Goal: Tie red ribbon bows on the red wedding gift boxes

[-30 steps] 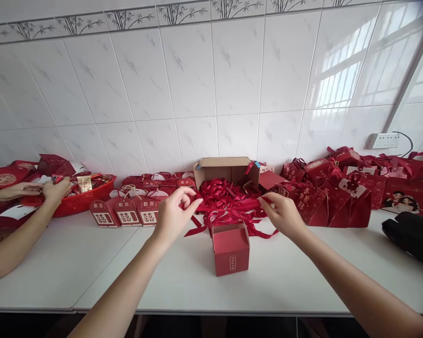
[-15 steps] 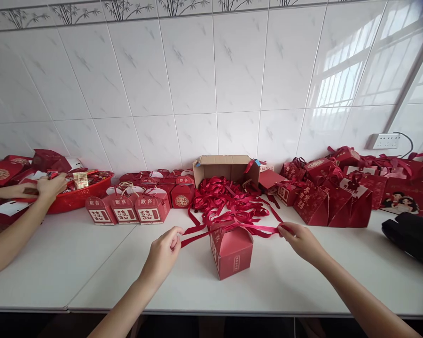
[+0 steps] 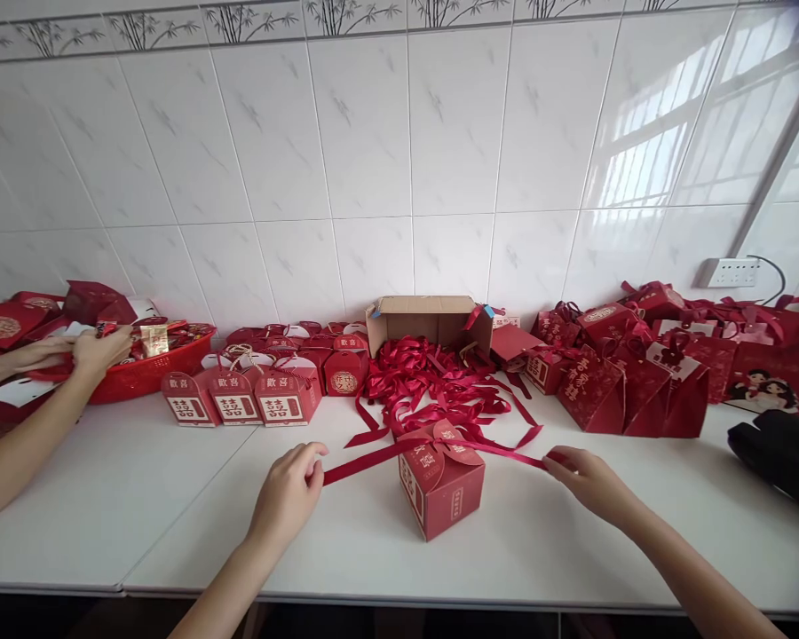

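Note:
A small red gift box [image 3: 443,484] stands on the white table [image 3: 539,541] in front of me. A red ribbon [image 3: 366,460] is stretched across its top. My left hand [image 3: 289,493] pinches the ribbon's left end, left of the box. My right hand [image 3: 582,479] pinches the right end, right of the box. Both hands are closed on the ribbon and rest low near the tabletop. Behind the box lies a heap of loose red ribbons [image 3: 439,386] spilling from an open cardboard box [image 3: 430,321].
Another person's hands [image 3: 73,355] work at a red basket [image 3: 150,373] at far left. Finished red gift boxes [image 3: 236,399] stand in rows left of centre, red bags [image 3: 639,373] at right. A black object [image 3: 782,453] lies at the right edge. A wall socket [image 3: 732,271] is behind.
My hands pulled one ribbon out of the heap, drew it toward me and laid it taut over the box top. The box has turned slightly.

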Demonstrator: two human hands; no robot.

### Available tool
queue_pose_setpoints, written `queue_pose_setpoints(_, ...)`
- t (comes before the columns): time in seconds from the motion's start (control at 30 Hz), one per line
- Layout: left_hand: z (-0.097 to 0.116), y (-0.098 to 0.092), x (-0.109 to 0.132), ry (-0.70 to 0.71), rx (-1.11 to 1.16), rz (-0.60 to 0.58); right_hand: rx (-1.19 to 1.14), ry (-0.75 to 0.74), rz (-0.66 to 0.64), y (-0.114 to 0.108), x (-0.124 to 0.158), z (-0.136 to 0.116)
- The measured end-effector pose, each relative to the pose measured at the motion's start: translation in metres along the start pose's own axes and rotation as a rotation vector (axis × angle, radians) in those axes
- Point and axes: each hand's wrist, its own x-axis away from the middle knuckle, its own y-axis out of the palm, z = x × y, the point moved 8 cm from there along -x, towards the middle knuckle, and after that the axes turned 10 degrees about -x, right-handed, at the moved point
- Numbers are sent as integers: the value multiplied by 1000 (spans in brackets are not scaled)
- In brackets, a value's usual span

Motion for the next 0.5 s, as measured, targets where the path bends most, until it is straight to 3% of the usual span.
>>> queue_pose_setpoints(0.1,19,-19,-8,-22,-19,141,24,-126,161,-10,-1,-25)
queue_pose_setpoints(0.17,42,-24,-13,-9,150,149,-5,-202,204,-9,-1,-50)
queue_pose_setpoints(0.3,89,-2,-18,-112,593,-83,-94,-315,81,21,-5,-102)
queue_pose_setpoints(0.37,106,14,-17,-176,712,-198,-138,-361,10,40,-8,-121)
queue_pose_setpoints(0.5,123,28,-17,-175,773,-286,-247,-297,-190,75,-15,-127)
